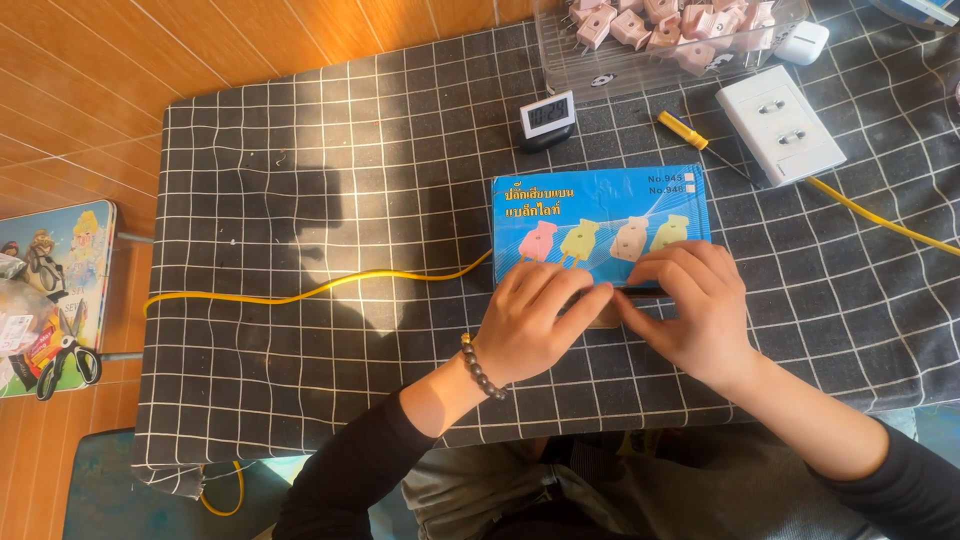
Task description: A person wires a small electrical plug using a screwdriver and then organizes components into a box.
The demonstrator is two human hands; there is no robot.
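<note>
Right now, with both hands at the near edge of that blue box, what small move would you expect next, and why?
Probably lifting the near flap of the blue box. The left hand and right hand meet at its near edge, fingertips pinched together there, and the box lies flat and looks shut. What they pinch is hidden.

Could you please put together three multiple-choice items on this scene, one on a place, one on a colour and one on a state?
1. Where is the small digital clock?
A. beyond the blue box
B. under the table
C. in the left hand

2. What colour is the cable?
A. red
B. yellow
C. green

3. How are the hands placed?
A. both raised in the air
B. only one on the table
C. both at the box's near edge

Key: 1 A, it stands just past the box's far edge; 2 B, a yellow line runs over the checked cloth; 3 C, the right hand and left meet there.
</note>
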